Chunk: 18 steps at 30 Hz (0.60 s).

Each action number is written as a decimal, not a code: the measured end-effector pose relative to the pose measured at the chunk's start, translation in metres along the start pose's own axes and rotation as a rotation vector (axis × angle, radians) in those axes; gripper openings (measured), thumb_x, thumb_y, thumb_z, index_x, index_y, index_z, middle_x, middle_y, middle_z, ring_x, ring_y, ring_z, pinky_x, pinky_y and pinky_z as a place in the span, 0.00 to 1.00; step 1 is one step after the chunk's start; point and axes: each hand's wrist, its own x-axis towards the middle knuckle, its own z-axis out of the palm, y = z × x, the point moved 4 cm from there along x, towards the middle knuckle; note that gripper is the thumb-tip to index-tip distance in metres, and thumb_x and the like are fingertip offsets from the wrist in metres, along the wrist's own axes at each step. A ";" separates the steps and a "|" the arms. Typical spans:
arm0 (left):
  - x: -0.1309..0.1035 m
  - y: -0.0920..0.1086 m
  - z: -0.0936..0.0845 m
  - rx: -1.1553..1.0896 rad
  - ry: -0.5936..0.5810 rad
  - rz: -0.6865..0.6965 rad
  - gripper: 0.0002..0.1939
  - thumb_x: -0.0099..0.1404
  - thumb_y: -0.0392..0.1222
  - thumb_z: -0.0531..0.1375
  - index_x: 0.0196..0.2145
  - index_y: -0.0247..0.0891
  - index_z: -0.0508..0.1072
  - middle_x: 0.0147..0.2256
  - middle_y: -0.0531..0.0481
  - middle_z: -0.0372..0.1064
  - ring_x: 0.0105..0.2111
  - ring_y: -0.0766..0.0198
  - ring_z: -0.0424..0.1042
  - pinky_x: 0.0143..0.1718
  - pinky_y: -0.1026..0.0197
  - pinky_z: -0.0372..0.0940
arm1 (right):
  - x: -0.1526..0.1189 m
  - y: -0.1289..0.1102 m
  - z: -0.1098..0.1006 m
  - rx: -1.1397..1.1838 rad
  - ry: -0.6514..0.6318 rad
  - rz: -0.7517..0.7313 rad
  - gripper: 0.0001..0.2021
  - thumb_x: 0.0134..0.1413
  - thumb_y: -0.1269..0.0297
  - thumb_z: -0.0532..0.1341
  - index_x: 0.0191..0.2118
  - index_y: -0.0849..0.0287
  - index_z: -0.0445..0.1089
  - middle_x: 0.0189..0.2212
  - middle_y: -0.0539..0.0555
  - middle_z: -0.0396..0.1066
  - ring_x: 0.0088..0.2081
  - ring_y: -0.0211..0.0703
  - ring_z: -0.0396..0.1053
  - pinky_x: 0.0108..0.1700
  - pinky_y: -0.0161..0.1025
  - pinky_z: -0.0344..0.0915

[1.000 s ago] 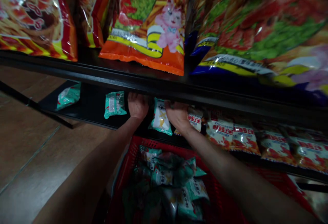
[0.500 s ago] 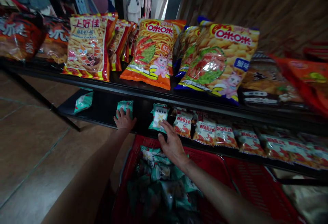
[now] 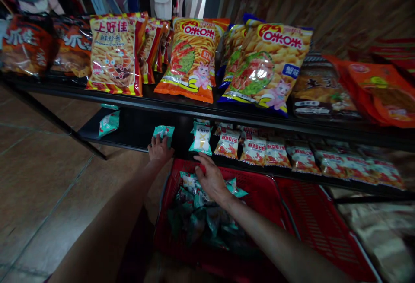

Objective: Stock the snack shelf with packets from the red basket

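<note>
My left hand [image 3: 160, 150] is on a small green snack packet [image 3: 166, 131] on the lower black shelf [image 3: 138, 138], its fingers closed over the packet's front. My right hand [image 3: 211, 179] is open, thumb apart from the fingers, over the rim of a red basket [image 3: 256, 188]. Its fingertips are just below a green-and-white snack packet [image 3: 201, 139] on the shelf, apart from it. Several green packets [image 3: 197, 222] lie piled in the basket, partly hidden by my right arm.
Another green packet [image 3: 109, 123] lies farther left on the lower shelf. A row of white-and-orange packets [image 3: 253, 148] runs to the right. Large snack bags [image 3: 191, 58] stand on the upper shelf just above. A second red basket [image 3: 311, 214] adjoins the first.
My right hand has drawn back and down from the green-and-white packet. My left fingers have come closer together on their packet, which has shifted slightly right. The camera view has shifted slightly.
</note>
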 end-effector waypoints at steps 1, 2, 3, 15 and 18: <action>0.000 -0.001 0.001 -0.001 0.005 0.003 0.29 0.57 0.50 0.55 0.56 0.43 0.63 0.62 0.41 0.50 0.60 0.45 0.49 0.54 0.42 0.55 | 0.000 0.002 0.001 0.007 0.002 0.010 0.18 0.51 0.70 0.54 0.48 0.56 0.69 0.55 0.58 0.65 0.57 0.46 0.62 0.61 0.50 0.56; 0.000 -0.002 0.001 0.001 0.011 0.006 0.29 0.57 0.50 0.55 0.56 0.44 0.63 0.62 0.41 0.50 0.60 0.45 0.49 0.53 0.42 0.55 | 0.000 0.004 0.001 0.013 0.006 0.023 0.18 0.51 0.70 0.54 0.48 0.56 0.69 0.54 0.59 0.65 0.57 0.46 0.62 0.61 0.50 0.56; 0.000 -0.003 0.002 0.005 0.015 0.009 0.29 0.57 0.50 0.56 0.56 0.44 0.64 0.62 0.41 0.50 0.60 0.45 0.49 0.53 0.42 0.55 | 0.000 0.005 0.000 0.020 0.012 0.036 0.18 0.51 0.70 0.54 0.48 0.57 0.69 0.54 0.59 0.65 0.57 0.46 0.62 0.60 0.50 0.57; -0.004 -0.009 -0.001 0.042 -0.033 0.055 0.31 0.58 0.53 0.55 0.58 0.44 0.61 0.62 0.40 0.49 0.60 0.44 0.50 0.53 0.42 0.56 | -0.027 0.022 -0.032 0.064 0.121 0.300 0.15 0.52 0.67 0.52 0.44 0.58 0.71 0.42 0.56 0.74 0.44 0.45 0.71 0.51 0.46 0.64; -0.005 -0.011 -0.004 0.039 -0.059 0.073 0.32 0.58 0.53 0.54 0.59 0.44 0.59 0.63 0.40 0.48 0.61 0.44 0.49 0.53 0.41 0.56 | -0.061 0.020 0.015 0.118 -0.167 0.496 0.14 0.54 0.66 0.52 0.42 0.57 0.72 0.40 0.54 0.75 0.42 0.45 0.72 0.49 0.44 0.65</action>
